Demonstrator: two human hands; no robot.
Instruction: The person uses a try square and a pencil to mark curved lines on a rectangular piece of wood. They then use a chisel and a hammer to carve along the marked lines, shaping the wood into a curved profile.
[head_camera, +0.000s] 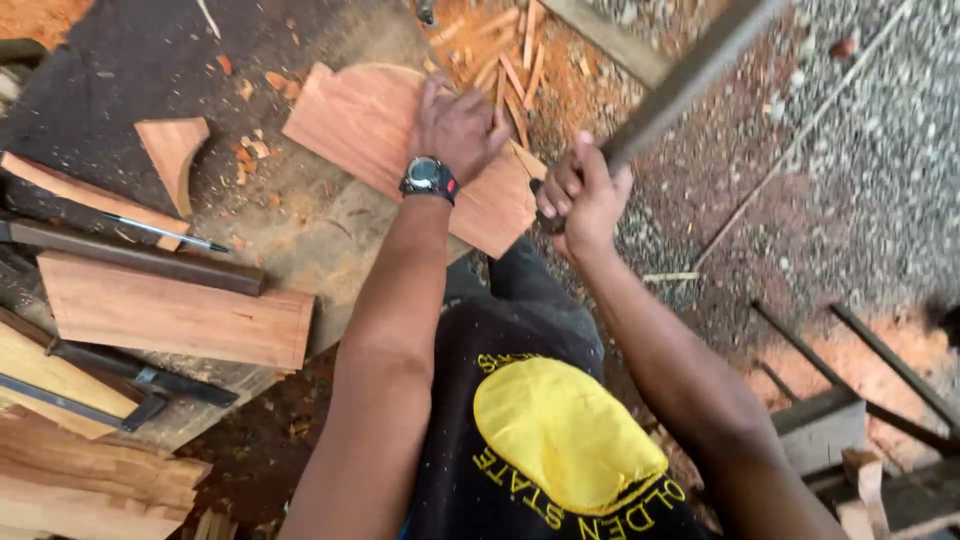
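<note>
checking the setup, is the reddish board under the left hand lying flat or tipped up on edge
Lying flat. The reddish board shows its broad face on the workbench, with the left hand pressed on top of it.

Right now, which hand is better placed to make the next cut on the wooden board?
The right hand: it already grips the long blade tool raised beside the board. The left hand lies flat on the board, pressing it down, and holds no tool.

Wood offcuts (173, 146) and planks (175, 310) crowd the bench's left; bare gravel (860, 150) lies open rightward.
</note>
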